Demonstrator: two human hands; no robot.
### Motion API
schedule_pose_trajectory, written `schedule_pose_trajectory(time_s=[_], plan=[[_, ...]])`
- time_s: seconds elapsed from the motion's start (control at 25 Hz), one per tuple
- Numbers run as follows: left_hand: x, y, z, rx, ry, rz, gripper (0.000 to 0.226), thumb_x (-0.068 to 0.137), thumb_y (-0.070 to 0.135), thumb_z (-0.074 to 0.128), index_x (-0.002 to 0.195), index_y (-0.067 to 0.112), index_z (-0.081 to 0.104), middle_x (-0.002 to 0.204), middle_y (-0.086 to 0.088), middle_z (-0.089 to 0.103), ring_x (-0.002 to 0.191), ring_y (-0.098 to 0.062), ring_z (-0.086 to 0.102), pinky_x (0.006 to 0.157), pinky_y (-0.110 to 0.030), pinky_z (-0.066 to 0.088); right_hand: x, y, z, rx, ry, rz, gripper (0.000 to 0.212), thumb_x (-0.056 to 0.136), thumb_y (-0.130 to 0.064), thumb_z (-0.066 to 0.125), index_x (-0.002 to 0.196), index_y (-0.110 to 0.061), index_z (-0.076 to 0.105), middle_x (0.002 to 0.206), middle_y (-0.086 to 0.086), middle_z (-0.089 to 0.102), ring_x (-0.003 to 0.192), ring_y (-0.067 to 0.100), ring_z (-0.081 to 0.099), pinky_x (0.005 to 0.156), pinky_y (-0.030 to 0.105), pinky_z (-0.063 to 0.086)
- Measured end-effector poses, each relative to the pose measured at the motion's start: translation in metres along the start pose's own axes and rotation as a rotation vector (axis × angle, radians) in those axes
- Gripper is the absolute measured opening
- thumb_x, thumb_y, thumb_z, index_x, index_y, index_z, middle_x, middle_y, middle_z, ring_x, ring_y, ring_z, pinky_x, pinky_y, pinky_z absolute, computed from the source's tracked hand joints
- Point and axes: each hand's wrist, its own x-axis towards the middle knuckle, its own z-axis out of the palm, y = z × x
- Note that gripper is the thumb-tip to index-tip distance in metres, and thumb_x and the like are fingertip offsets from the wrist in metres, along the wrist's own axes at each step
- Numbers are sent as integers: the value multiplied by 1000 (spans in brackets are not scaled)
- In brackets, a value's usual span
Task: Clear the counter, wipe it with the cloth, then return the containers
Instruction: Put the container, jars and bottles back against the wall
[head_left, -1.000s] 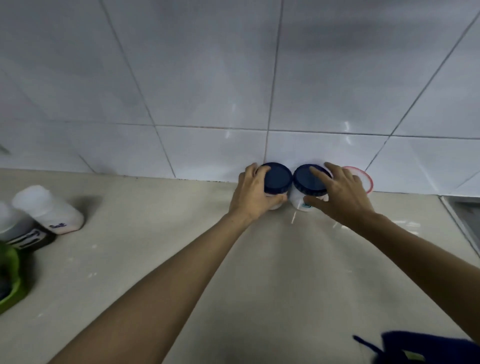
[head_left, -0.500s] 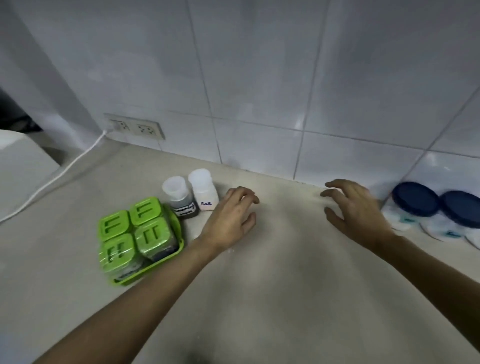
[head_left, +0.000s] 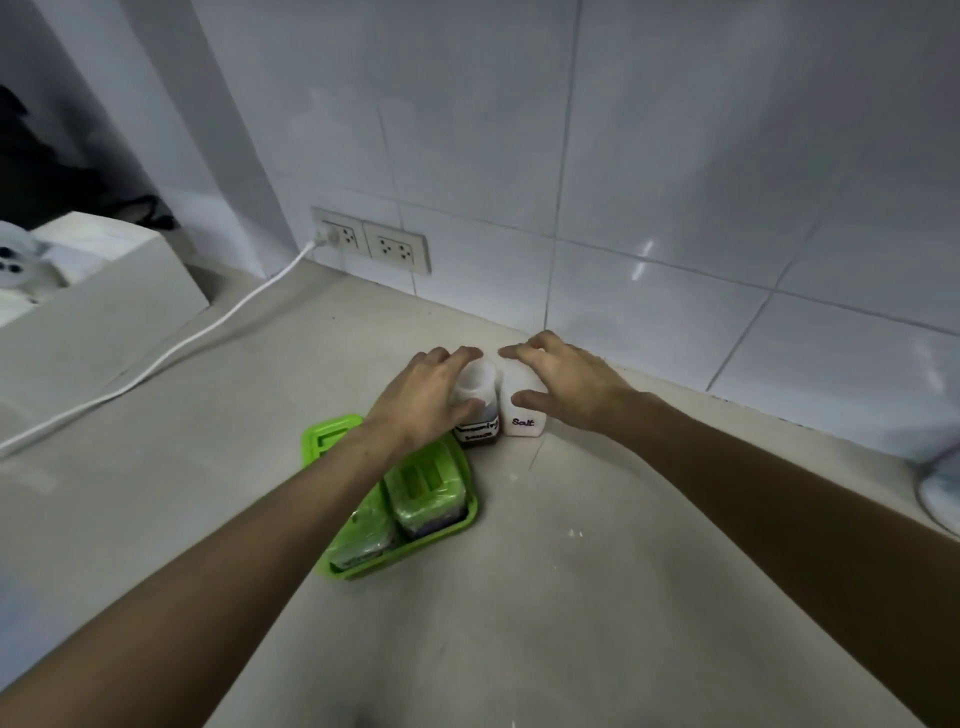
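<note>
Both hands now on jars; beige counter (head_left: 519, 597), white-tiled wall (head_left: 675, 182).

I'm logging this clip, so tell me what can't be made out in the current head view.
- Dark-filled plastic bottle: label too blurred to read, and the left hand covers part of it.
- White salt bottle: top hidden under the right hand.
- Green plastic tray of lidded green boxes: the left forearm crosses it.
- Pale round object: cut off by the right edge.
- Cloth: not in view.
</note>
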Motion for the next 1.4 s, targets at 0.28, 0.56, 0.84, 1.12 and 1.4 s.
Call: schedule_pose_trajectory(time_s=[0.28,0.56,0.84,1.12,1.4], plan=[[31,21,-10,-36,-105,8,53,74,38,74,118,22,49,117,-9,62,103,-29,56,85,-36,44,-40,30,-6,-3,77,44,46,90,-31,58,131,-26,38,123,12,45,99,33,57,80,37,44],[62,153,21,-298,-273,239,46,68,32,81,107,32,56,101,1,64,77,-19,60,77,-34,50,-163,162,-53,-72,89,272,45,91,-28,57,132,-27,38,125,11,44,83,36,58,76,39,48],[100,311,77,-247,-226,367,49,77,28,74,120,21,53,116,-8,61,102,-26,55,86,-33,45,-251,262,-81,-93,108,482,46,93,-28,55,135,-24,37,131,16,43,94,38,59,82,43,50],[122,380,111,-97,-142,357,51,84,25,68,130,22,47,124,-11,51,108,-30,54,91,-32,42,-253,280,-76,-122,104,430,48,92,-25,57,136,-23,38,131,15,44,108,36,56,85,45,49],[115,375,125,-169,-69,301,55,88,22,64,139,20,42,132,-14,45,112,-34,54,100,-35,43,-255,286,-73,-152,137,459,58,90,-26,60,141,-17,32,135,15,44,117,33,51,87,44,48]])
